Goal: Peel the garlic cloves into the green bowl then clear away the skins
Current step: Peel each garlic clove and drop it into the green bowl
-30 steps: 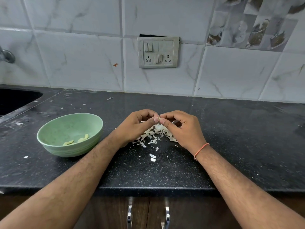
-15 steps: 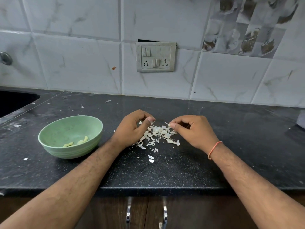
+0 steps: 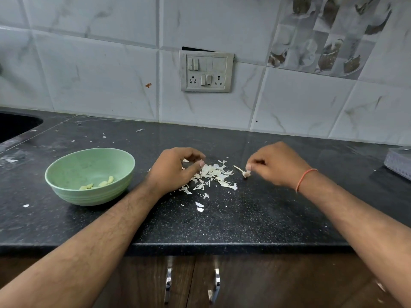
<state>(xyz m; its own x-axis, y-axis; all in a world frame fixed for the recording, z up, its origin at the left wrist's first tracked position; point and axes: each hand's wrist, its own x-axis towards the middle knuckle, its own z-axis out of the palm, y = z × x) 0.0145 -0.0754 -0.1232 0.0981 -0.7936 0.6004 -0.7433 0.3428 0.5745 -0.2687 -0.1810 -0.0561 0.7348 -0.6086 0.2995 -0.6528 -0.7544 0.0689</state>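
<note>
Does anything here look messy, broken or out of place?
Garlic skins lie loose on the black counter, with stray flakes toward the sink. A dark gap shows above the switch plate.

Black speckled stone countertop (image 3: 222, 223), white marbled tile wall behind. Pale green ribbed bowl (image 3: 66, 174) at left holds a few peeled yellowish garlic cloves (image 3: 106, 181) on its floor. Loose pile of papery white garlic skins (image 3: 213, 174) at centre, stray flakes scattered toward the counter's front edge. Left hand (image 3: 175, 170) rests at the pile's left side, fingers curled, thumb tip touching the skins; whether it holds anything cannot be told. Right hand (image 3: 275, 165), thin orange thread band (image 3: 304, 178) at the wrist, pinches a small whitish garlic stem scrap (image 3: 243, 172) just right of the pile. Grey switch-and-socket plate (image 3: 206, 72) on wall. Grey perforated container (image 3: 399, 163) at far right edge.
</note>
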